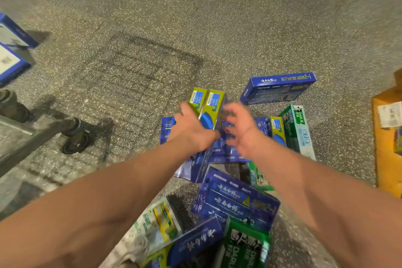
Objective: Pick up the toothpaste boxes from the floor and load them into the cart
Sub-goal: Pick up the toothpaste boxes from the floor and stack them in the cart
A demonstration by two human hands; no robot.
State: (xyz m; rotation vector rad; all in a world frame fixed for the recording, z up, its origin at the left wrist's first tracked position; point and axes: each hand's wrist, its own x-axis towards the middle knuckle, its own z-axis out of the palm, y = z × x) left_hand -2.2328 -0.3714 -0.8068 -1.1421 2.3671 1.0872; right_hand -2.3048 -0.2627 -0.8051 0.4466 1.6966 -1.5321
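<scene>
Hands over the pile now, head view, both arms stretched down toward the toothpaste boxes (219, 159) heaped on the speckled floor (152, 17). Left hand (191, 130) lies across a pair of green-topped boxes (206, 104) standing on end, fingers wrapped over their near face. Right hand (241, 130) hangs just beside them, fingers spread and curled, blurred, and whether it touches anything I cannot tell. A blue box (278, 88) lies flat beyond the hands, a green-and-white box (298, 130) leans to the right, and more blue and green ones crowd the bottom of the frame.

Cart (28, 132) sits well off to the left, only its low frame and wheels (75, 137) showing, so nothing in this heap is loaded yet.

Risk here, as I read it: only one hand is clearly on that pair, so lifting both could let the outer box slip loose. Boxes leaning against each other may topple once their neighbours go.
</scene>
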